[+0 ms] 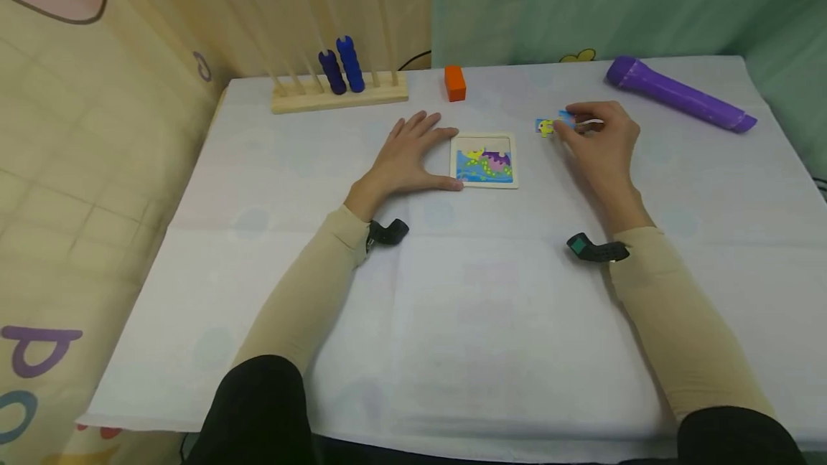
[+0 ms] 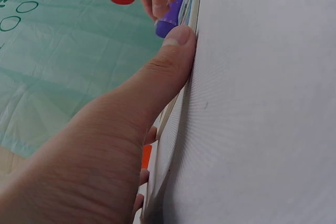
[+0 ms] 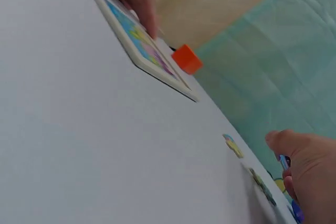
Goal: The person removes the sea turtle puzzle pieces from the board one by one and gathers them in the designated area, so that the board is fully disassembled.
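A square puzzle board (image 1: pixel 484 185) with a pale wooden rim lies on the table, partly filled with a colourful picture in blue, yellow, purple and pink. My left hand (image 1: pixel 408 156) rests at its left side, fingers spread, with thumb and index finger touching the rim's left corners. To the right of the board, my right hand (image 1: pixel 607 135) pinches a small blue puzzle piece (image 1: pixel 566 118) between thumb and fingers, just above the table. A yellow and blue puzzle piece (image 3: pixel 232 145) lies close by, and a darker greenish piece (image 3: pixel 262 186) lies under the right hand.
At the back left stands a wooden bead rack (image 1: pixel 342 97) with upright pegs and two stacks of blue beads. An orange block (image 1: pixel 455 83) sits behind the board. A purple tube (image 1: pixel 678 93) lies at the back right. White cloth (image 1: pixel 491 293) covers the table.
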The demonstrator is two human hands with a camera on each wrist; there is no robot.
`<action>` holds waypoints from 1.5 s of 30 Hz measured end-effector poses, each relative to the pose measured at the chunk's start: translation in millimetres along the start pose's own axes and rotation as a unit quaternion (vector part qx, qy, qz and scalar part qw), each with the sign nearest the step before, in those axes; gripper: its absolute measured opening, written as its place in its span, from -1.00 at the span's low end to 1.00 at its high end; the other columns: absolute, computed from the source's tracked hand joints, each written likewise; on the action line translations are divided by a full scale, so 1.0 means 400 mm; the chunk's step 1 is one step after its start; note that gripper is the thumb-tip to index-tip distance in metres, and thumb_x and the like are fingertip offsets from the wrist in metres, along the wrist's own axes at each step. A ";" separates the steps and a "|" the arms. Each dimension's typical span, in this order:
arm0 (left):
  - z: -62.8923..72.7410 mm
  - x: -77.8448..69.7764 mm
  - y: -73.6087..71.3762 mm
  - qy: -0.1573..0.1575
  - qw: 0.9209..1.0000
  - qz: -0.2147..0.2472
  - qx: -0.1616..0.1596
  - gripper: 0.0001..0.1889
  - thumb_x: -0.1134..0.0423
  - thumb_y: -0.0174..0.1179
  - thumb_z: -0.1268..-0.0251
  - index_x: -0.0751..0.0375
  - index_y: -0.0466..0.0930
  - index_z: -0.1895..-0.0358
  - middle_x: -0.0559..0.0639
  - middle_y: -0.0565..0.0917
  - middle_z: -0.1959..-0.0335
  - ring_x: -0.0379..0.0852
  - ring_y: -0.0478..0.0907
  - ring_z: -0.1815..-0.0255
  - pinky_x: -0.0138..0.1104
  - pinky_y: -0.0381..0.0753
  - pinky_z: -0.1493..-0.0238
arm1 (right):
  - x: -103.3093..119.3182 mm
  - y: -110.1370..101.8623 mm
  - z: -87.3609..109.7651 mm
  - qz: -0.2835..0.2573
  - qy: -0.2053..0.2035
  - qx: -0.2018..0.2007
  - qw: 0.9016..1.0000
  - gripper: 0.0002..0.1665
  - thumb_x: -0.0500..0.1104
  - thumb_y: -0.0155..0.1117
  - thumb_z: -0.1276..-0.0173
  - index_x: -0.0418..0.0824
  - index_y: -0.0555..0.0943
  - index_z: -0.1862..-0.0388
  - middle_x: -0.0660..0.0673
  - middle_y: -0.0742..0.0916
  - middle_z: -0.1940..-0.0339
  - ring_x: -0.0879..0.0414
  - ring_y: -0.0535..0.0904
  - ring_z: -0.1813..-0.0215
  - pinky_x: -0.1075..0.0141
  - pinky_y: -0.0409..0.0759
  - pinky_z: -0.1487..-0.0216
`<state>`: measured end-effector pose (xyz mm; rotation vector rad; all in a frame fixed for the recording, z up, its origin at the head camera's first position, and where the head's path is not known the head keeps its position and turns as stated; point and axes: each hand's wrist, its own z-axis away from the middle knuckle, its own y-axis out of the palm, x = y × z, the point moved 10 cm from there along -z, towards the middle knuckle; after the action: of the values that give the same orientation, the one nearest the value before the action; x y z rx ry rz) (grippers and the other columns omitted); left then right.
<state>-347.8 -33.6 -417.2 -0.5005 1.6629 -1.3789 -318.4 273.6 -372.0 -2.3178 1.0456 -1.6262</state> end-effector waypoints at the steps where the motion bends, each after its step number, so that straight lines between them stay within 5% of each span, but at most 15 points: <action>1: 0.000 0.000 0.000 0.000 1.000 0.000 0.002 0.10 -0.58 0.36 -0.02 -0.31 0.22 -0.66 -0.07 -0.03 -0.78 0.01 -0.28 -0.80 0.00 -0.43 -0.75 | -0.015 -0.017 -0.004 0.002 0.007 -0.010 1.000 -0.62 -0.16 0.60 -0.29 -0.26 0.81 -0.06 0.10 0.66 0.16 0.30 0.64 0.11 0.56 0.63 0.03; 6: 0.003 0.001 -0.011 -0.002 1.000 -0.007 -0.004 0.10 -0.57 0.36 -0.03 -0.30 0.21 -0.66 -0.06 -0.03 -0.78 0.02 -0.27 -0.80 0.01 -0.42 -0.75 | -0.083 -0.080 -0.019 0.044 0.064 -0.042 0.996 -0.61 -0.08 0.53 -0.32 -0.17 0.81 -0.10 0.31 0.55 0.23 0.48 0.53 0.22 0.61 0.46 -0.04; 14: 0.011 0.006 -0.012 -0.004 1.000 0.001 -0.003 0.10 -0.57 0.37 -0.02 -0.30 0.22 -0.66 -0.06 -0.03 -0.78 0.02 -0.28 -0.80 0.00 -0.43 -0.75 | -0.123 -0.093 -0.014 0.094 0.123 -0.025 0.988 -0.54 -0.05 0.34 -0.34 -0.17 0.78 -0.17 0.35 0.47 0.29 0.50 0.36 0.27 0.34 0.27 -0.30; 23: 0.009 0.003 -0.012 0.000 1.000 0.003 -0.005 0.09 -0.57 0.36 -0.02 -0.31 0.23 -0.66 -0.06 -0.02 -0.78 0.01 -0.28 -0.80 -0.01 -0.43 -0.75 | -0.126 -0.104 -0.009 0.099 0.137 -0.041 0.985 -0.53 -0.01 0.29 -0.39 -0.18 0.75 -0.20 0.27 0.53 0.19 0.47 0.34 0.18 0.36 0.33 -0.29; 27: 0.008 0.002 -0.011 0.002 1.000 0.003 -0.007 0.09 -0.57 0.36 -0.02 -0.30 0.23 -0.66 -0.06 -0.02 -0.78 0.01 -0.28 -0.80 -0.01 -0.44 -0.75 | -0.103 -0.102 -0.004 0.079 0.113 -0.066 0.988 -0.62 -0.09 0.29 -0.43 -0.21 0.77 -0.13 0.28 0.52 0.22 0.48 0.38 0.14 0.48 0.35 -0.19; 32: 0.009 0.003 -0.007 0.002 1.000 0.006 -0.008 0.09 -0.57 0.37 -0.02 -0.30 0.24 -0.65 -0.05 -0.01 -0.78 0.02 -0.27 -0.80 0.00 -0.43 -0.75 | -0.046 -0.050 0.003 0.034 0.061 -0.052 0.996 -0.70 -0.17 0.31 -0.44 -0.24 0.79 -0.06 0.22 0.63 0.24 0.46 0.51 0.14 0.55 0.45 0.01; 39: 0.007 -0.005 -0.002 0.006 1.000 0.008 -0.006 0.07 -0.56 0.38 -0.03 -0.30 0.25 -0.64 -0.04 -0.01 -0.78 0.03 -0.26 -0.80 0.00 -0.42 -0.75 | 0.040 0.074 0.049 0.022 0.041 0.046 0.998 -0.68 -0.11 0.28 -0.51 -0.20 0.79 -0.11 -0.14 0.80 0.02 0.34 0.59 0.08 0.56 0.51 0.01; 45: 0.007 -0.006 -0.007 0.003 1.000 0.008 -0.006 0.07 -0.55 0.38 -0.03 -0.29 0.25 -0.64 -0.04 -0.01 -0.78 0.04 -0.25 -0.80 0.01 -0.41 -0.76 | 0.119 0.180 0.103 0.023 -0.006 0.137 0.990 -0.67 -0.08 0.31 -0.57 -0.21 0.75 -0.16 -0.15 0.79 -0.03 0.08 0.63 -0.03 0.39 0.59 -0.13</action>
<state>-345.1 -34.1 -413.8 -0.4897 1.6779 -1.3606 -307.5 179.8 -385.5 -2.1063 0.8099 -1.6220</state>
